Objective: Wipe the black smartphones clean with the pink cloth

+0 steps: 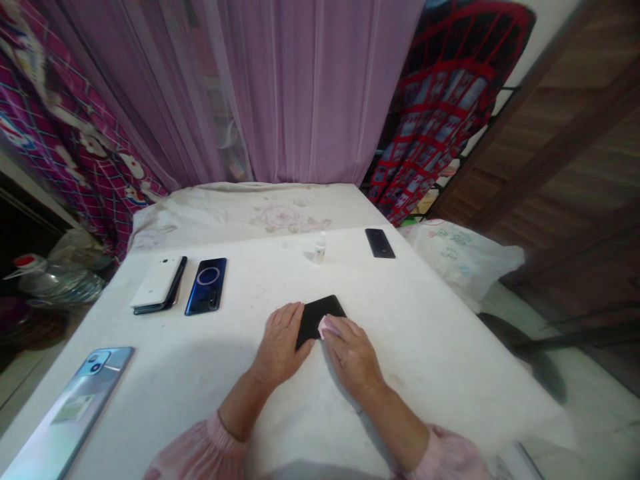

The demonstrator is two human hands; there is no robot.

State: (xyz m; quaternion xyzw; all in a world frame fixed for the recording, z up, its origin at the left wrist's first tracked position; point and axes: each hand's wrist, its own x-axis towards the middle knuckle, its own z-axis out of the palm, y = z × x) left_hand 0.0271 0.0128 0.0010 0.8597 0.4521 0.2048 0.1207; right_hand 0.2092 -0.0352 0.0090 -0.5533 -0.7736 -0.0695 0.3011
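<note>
A dark phone (pixel 313 321) lies on the white-covered table, its black face up. Along its left edge my left hand (pixel 281 341) grips it, with the thumb at the near corner and the fingers at the far side. My right hand (pixel 354 353) is closed on a small pinkish cloth (pixel 327 327), which it presses against the phone's right part. Beyond the phone stands a small white bottle (pixel 320 250), upright and apart from both hands.
On the left lie a blue phone (pixel 206 287), a stack of phones with a white one (pixel 159 281) on top, and a silvery phone (pixel 75 413). Another black phone (pixel 380 243) lies near the right edge. A white plastic bag (pixel 463 257) is beside the table.
</note>
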